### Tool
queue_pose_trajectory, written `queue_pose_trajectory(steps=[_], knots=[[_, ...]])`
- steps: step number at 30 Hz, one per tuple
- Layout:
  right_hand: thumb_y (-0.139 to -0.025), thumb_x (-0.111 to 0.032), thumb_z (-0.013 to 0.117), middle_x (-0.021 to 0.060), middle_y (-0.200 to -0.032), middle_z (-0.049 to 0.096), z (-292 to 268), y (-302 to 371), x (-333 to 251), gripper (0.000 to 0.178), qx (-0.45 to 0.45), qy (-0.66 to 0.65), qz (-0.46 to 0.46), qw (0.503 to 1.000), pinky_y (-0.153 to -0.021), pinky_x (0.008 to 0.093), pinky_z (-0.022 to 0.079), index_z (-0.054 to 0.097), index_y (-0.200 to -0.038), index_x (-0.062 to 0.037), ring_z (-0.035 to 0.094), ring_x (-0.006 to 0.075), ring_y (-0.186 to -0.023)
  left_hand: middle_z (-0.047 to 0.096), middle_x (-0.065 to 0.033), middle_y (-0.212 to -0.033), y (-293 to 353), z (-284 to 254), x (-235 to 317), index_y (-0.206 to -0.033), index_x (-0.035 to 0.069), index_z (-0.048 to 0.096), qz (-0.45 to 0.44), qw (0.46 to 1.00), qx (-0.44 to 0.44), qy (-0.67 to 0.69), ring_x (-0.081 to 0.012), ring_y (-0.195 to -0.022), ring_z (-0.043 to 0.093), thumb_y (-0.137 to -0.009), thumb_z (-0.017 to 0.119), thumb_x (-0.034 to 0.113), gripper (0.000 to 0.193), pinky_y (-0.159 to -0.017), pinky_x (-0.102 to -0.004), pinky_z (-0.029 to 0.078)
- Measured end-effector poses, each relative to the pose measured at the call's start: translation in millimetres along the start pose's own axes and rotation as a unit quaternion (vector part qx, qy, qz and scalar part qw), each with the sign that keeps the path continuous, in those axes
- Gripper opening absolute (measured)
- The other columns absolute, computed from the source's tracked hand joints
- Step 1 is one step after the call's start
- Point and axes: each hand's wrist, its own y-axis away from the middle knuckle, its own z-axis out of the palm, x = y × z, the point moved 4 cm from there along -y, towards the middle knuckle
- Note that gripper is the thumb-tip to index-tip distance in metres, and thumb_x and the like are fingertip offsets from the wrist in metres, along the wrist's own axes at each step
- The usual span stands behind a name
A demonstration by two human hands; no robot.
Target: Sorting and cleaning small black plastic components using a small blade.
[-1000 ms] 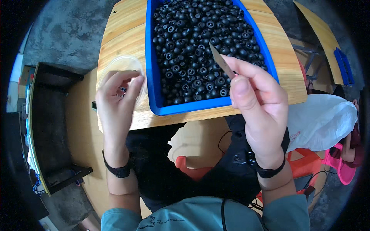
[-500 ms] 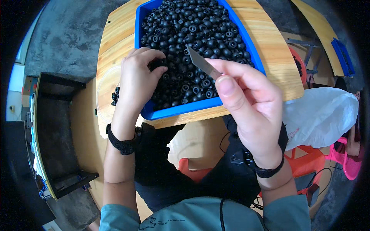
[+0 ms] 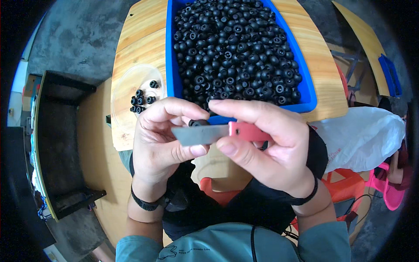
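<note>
In front of the blue tray [image 3: 170, 52], my left hand [image 3: 152, 139] pinches a small round black part with a hollow end [image 3: 199, 122] between thumb and fingers. My right hand [image 3: 279, 139] grips the red handle of a small knife [image 3: 251, 132], its index finger stretched out above the handle. The flat grey blade passes in front of the black part and hides some of it; whether the edge touches it I cannot tell. A heap of similar black parts [image 3: 235, 52] fills the tray.
Left of the tray, several black parts [image 3: 139, 101] lie on a clear round sheet or lid [image 3: 122, 87] on the wooden table [image 3: 135, 48]. A white plastic bag [image 3: 362, 135] and an orange stool [image 3: 345, 187] are at the right. A dark shelf unit [image 3: 65, 144] stands at the left.
My left hand has come out of the tray with a black part. The right hand has moved down and left, turning the knife so its blade lies level near the part.
</note>
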Motion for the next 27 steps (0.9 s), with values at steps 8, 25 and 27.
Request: queue_pose_trajectory(steps=[8,25,27], knots=[[-0.072,-0.012,0.070,0.0086,-0.077,0.063,9,-1,-2,0.038,-0.008,0.036,-0.033,0.999,-0.056,0.0197,0.044,0.059,-0.105,0.0020,0.057,0.0105,-0.059,0.061,-0.0114,-0.079,11,4,2,-0.105,-0.006,0.054,-0.019,0.994,0.018,0.107,-0.0136,-0.066,0.060,-0.066,0.068,-0.005,0.041,-0.060,-0.0219,0.049],[-0.077,-0.011,0.066,0.0023,-0.078,0.058,11,1,8,0.036,0.001,0.016,0.042,0.999,-0.055,0.0164,0.037,0.057,-0.109,0.0028,0.048,0.0034,-0.062,0.058,-0.0150,-0.095,12,-2,-15,-0.107,0.006,0.051,-0.117,0.939,0.033,0.322,-0.0212,-0.082,0.058,-0.082,0.056,0.012,0.026,-0.074,-0.0282,0.049],[-0.072,-0.011,0.069,0.0111,-0.081,0.063,14,0,4,0.038,-0.008,0.074,-0.041,0.996,-0.055,0.0205,0.043,0.058,-0.106,0.0032,0.058,0.0108,-0.062,0.057,-0.0139,-0.097,13,0,-16,-0.107,0.006,0.051,-0.105,0.942,0.052,0.316,-0.0212,-0.085,0.058,-0.083,0.056,0.014,0.026,-0.076,-0.0287,0.048]])
